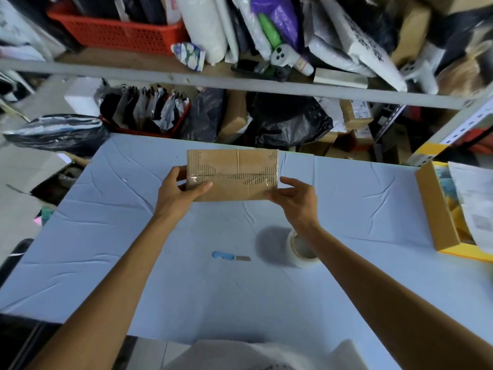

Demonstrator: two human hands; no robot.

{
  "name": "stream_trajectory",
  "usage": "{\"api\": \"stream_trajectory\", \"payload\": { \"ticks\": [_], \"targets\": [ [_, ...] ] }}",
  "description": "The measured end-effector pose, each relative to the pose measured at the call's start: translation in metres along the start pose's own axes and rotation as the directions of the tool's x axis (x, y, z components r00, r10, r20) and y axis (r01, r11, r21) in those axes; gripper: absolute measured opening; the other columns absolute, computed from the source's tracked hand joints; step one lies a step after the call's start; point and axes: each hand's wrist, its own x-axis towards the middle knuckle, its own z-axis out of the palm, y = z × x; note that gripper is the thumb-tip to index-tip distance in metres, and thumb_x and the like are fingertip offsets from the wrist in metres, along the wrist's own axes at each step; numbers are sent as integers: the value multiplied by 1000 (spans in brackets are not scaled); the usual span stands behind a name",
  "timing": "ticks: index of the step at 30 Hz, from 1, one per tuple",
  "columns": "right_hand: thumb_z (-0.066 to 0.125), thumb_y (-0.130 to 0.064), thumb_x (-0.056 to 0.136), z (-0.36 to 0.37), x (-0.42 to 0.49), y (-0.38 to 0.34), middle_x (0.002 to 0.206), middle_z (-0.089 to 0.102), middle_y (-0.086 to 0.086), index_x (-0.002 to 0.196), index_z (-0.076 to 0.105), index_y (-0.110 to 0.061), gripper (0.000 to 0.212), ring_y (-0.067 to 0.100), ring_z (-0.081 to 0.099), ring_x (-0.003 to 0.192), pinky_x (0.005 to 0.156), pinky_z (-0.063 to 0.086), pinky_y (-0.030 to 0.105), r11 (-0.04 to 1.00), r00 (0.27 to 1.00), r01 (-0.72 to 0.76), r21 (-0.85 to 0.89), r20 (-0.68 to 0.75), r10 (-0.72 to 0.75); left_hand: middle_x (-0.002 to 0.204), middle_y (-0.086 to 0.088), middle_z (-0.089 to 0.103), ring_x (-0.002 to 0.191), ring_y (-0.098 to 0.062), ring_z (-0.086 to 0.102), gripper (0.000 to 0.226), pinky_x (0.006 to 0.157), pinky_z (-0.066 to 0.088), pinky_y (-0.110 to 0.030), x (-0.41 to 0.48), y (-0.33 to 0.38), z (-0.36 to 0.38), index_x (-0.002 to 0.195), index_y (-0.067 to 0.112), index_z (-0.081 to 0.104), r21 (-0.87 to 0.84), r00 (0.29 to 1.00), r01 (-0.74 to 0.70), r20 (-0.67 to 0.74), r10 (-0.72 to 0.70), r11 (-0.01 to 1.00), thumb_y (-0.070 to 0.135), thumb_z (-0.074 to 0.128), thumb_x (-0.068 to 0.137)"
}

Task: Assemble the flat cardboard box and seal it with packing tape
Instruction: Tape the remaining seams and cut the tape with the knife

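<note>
A closed brown cardboard box (234,172) with black dashed print sits at the far middle of the light blue table (133,236). Clear tape runs along its top seam. My left hand (178,190) grips the box's near left corner, thumb on top. My right hand (296,198) touches the near right corner with its fingers spread. A roll of clear packing tape (301,249) stands on the table under my right forearm. A blue-handled utility knife (230,256) lies flat to the left of the roll.
An open cardboard box (437,209) with yellow contents and papers sits at the table's right edge. Behind the table a metal shelf (240,84) holds a red basket (120,33), bags and parcels. Black bags and cartons crowd the floor beyond.
</note>
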Motion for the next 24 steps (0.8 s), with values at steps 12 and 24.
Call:
{"api": "stream_trajectory", "payload": {
  "ticks": [12, 24],
  "targets": [
    [72, -4, 81, -45, 0, -20, 105, 73, 4, 116, 70, -8, 35, 19, 71, 94, 81, 60, 33, 976, 972, 219, 15, -85, -217, 100, -1, 68, 94, -18, 65, 43, 78, 54, -32, -8, 18, 33, 97, 15, 60, -141, 998, -24, 55, 32, 990, 36, 83, 67],
    [62, -74, 69, -39, 3, -30, 98, 71, 2, 116, 68, -36, 60, 22, 69, 92, 81, 58, 50, 983, 982, 157, 99, -120, -145, 78, -10, 55, 80, -23, 56, 35, 75, 50, -35, -2, 41, 23, 71, 13, 45, -456, 991, 131, 89, -101, 881, 37, 66, 85]
  ]
}}
